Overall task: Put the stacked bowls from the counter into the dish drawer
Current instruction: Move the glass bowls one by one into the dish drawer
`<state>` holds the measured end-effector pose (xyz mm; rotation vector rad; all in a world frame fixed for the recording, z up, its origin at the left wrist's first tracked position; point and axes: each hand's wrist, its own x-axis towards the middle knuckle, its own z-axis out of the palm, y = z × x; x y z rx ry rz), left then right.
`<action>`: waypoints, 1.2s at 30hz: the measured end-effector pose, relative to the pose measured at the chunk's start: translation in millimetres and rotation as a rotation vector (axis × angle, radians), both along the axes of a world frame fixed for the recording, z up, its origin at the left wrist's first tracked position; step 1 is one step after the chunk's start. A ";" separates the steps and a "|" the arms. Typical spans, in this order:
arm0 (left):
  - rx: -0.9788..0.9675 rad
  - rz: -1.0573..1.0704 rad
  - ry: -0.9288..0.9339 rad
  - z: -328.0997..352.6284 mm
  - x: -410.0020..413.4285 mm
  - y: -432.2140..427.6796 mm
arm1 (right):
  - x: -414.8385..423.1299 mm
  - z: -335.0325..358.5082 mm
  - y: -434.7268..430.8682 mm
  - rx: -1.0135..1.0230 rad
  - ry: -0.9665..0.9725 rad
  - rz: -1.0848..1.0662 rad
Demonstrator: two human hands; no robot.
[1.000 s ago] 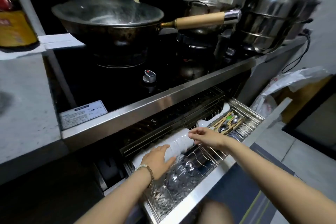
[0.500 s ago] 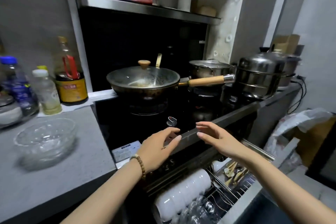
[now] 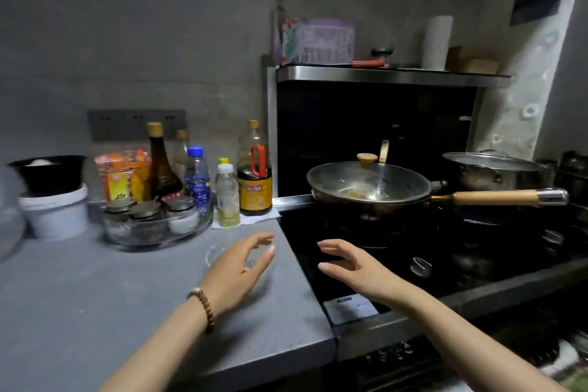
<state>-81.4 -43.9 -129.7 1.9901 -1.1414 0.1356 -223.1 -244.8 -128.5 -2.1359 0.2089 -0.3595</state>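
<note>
A clear glass bowl (image 3: 212,254) stands on the grey counter (image 3: 95,296) near the stove's edge, mostly hidden under my left hand. My left hand (image 3: 237,270) hovers over it with fingers spread and loosely bent; I cannot tell whether it touches the bowl. My right hand (image 3: 353,267) is open above the black stove top, just right of the bowl, and holds nothing. Only a blurred strip of the dish drawer (image 3: 566,356) shows at the bottom right.
A lidded wok (image 3: 366,184) with a long wooden handle (image 3: 496,197) sits on the stove, a steel pot (image 3: 490,169) behind it. Sauce bottles (image 3: 254,181), a glass dish of spice jars (image 3: 156,226) and a white tub (image 3: 54,213) line the counter's back.
Both hands left the white bowls in the drawer and rose up and to the left over the counter. The view swung from the drawer up to the counter.
</note>
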 end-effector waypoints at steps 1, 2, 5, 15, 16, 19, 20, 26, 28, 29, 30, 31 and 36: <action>-0.001 0.030 -0.005 -2.6 8.0 10.0 | 10.5 -1.5 7.9 0.001 0.007 0.010; -0.001 0.059 -0.005 -5.6 15.4 19.1 | 20.4 -3.7 15.3 0.002 0.011 0.019; -0.012 0.120 0.003 -15.6 32.8 40.8 | 46.1 -7.6 34.7 -0.013 0.028 0.042; -0.014 0.157 0.213 -51.6 59.2 52.5 | 97.1 -14.4 57.6 -0.182 0.018 0.101; -0.019 0.154 0.224 -52.7 60.2 52.1 | 99.8 -14.8 58.3 -0.205 0.021 0.106; -0.023 0.128 0.238 -56.6 62.4 50.9 | 105.7 -18.5 59.2 -0.258 0.041 0.119; -0.021 0.121 0.238 -58.1 62.4 50.4 | 107.2 -19.6 59.4 -0.266 0.041 0.120; -0.077 0.142 0.238 -62.1 66.2 47.1 | 113.7 -26.7 64.4 -0.312 -0.030 0.126; -0.095 0.150 0.239 -61.6 65.8 46.4 | 112.8 -27.3 66.2 -0.284 -0.050 0.125; -0.108 0.154 0.238 -60.2 65.0 45.7 | 112.2 -27.2 66.1 -0.260 -0.066 0.127; -0.121 0.157 0.233 -57.7 63.7 44.2 | 111.4 -26.0 65.6 -0.226 -0.084 0.130; -0.138 0.158 0.227 -54.0 62.2 42.2 | 110.1 -24.0 64.8 -0.184 -0.106 0.133; -0.335 0.094 0.307 -26.4 48.2 22.6 | 97.3 -1.2 56.8 0.031 -0.261 0.144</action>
